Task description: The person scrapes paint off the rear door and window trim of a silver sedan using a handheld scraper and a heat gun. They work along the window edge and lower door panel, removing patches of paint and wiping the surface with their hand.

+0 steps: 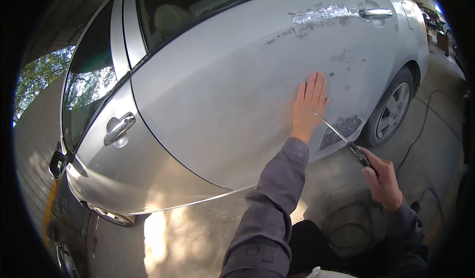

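Note:
My left hand [309,107] lies flat on the grey rear door [222,90] of a silver car, its fingers stretched out and pointing up. In my right hand [382,179] is a screwdriver [341,135] with a dark handle and a long metal shaft. The shaft slants up and left, and its tip overlaps the left hand in this view; whether it touches anything I cannot tell. Bare metal shows in a rough strip [324,14] beside the chrome rear door handle [375,13]. A dark scraped patch [341,129] marks the door's lower rear corner.
The rear wheel [394,110] stands to the right of the door. A dark cable [420,129] runs over the concrete floor [193,243], with more coiled hose or cable [349,223] near my right arm. To the left are the front door handle [119,129] and side mirror [58,164].

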`<state>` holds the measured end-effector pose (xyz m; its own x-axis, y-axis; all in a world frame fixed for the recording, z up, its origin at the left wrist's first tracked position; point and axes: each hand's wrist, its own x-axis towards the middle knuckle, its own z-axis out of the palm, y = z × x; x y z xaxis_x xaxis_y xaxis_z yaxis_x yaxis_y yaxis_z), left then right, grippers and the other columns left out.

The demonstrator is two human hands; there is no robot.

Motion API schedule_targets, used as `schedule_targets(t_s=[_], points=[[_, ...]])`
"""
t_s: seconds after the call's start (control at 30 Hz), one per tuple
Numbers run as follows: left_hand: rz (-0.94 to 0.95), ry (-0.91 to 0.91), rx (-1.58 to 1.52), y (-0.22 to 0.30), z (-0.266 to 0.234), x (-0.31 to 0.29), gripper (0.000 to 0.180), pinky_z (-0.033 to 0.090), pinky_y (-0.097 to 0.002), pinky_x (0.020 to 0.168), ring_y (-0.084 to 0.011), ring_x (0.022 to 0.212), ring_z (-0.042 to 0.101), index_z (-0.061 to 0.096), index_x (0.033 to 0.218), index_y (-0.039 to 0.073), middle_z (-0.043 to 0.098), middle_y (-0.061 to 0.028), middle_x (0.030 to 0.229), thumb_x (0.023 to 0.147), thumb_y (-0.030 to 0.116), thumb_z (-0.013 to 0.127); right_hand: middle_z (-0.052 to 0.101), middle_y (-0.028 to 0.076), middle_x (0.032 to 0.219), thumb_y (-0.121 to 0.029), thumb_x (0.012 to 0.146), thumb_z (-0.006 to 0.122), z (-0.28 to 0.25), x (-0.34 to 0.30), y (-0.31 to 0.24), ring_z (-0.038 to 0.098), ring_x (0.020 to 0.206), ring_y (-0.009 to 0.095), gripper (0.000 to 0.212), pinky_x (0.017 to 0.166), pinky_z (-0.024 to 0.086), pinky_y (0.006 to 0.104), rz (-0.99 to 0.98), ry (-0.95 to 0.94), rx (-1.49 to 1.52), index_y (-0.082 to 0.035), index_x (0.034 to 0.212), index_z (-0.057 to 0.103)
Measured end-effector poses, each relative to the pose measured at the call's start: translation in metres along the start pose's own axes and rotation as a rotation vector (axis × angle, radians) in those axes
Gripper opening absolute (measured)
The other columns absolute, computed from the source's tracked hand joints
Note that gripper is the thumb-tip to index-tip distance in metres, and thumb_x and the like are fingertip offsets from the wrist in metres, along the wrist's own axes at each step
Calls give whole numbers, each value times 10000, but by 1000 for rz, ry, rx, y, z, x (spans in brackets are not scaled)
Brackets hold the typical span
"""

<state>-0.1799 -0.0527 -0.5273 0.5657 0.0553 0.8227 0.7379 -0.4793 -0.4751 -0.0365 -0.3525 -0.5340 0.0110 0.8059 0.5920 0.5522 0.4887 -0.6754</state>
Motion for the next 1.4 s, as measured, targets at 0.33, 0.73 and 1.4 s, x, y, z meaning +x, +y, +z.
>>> schedule_targets(t_s=[0.33,0.73,1.4], points=[[-632,209,317,-256,-141,-136,778,239,-628,1292,-478,1614,304,331,1684,-15,322,-238,1760,1092,434,561,499,-11,657,-128,1066,534,-40,-45,45,452,571,44,480,569,409,265,342,86,51,54,1506,592],[439,-465,-94,-26,-10,-247,642,400,-468,1211,-237,1496,498,554,1590,134,492,-32,1688,996,350,671,735,249,1086,-37,970,662,18,-50,33,723,924,397,536,882,554,391,189,-410,-107,52,1494,591],[-71,0,300,-183,-78,-264,704,216,-586,1304,-389,1607,374,453,1662,111,428,-109,1741,1116,555,463,726,230,1012,-76,1003,686,111,-37,46,713,808,316,544,811,560,367,183,-268,-91,26,1527,580]])
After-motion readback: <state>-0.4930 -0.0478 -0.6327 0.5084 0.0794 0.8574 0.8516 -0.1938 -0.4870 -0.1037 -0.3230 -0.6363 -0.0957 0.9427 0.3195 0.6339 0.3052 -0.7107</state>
